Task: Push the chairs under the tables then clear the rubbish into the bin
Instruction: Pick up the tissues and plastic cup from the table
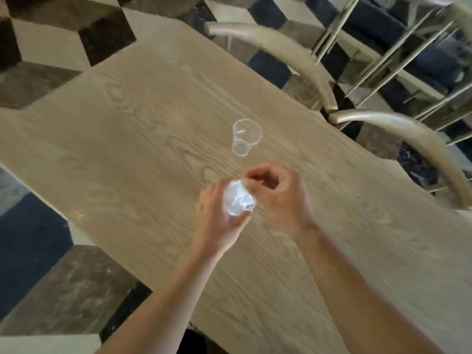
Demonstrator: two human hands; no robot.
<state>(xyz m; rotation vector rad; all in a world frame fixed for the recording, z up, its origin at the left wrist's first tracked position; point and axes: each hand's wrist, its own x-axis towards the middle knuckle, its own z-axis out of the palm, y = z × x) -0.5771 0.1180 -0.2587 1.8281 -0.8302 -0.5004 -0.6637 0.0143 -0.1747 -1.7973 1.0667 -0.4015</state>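
Observation:
Over the middle of the light wooden table (pixel 132 139), my left hand (pixel 217 215) cups a crumpled ball of white paper (pixel 238 200), its fingers curled round it. My right hand (pixel 278 195) is beside it on the right, fingers curled, its fingertips at the top edge of the paper. A clear plastic cup (pixel 244 136) stands on the table just beyond both hands, apart from them. Two curved wooden chair backs, the far chair (pixel 281 44) and the near chair (pixel 419 139), sit close against the table's right edge.
The floor (pixel 58 42) around the table has a black, brown and cream cube pattern. More pale chair or table legs (pixel 383 60) stand at the upper right beyond the two chairs. No bin is in view.

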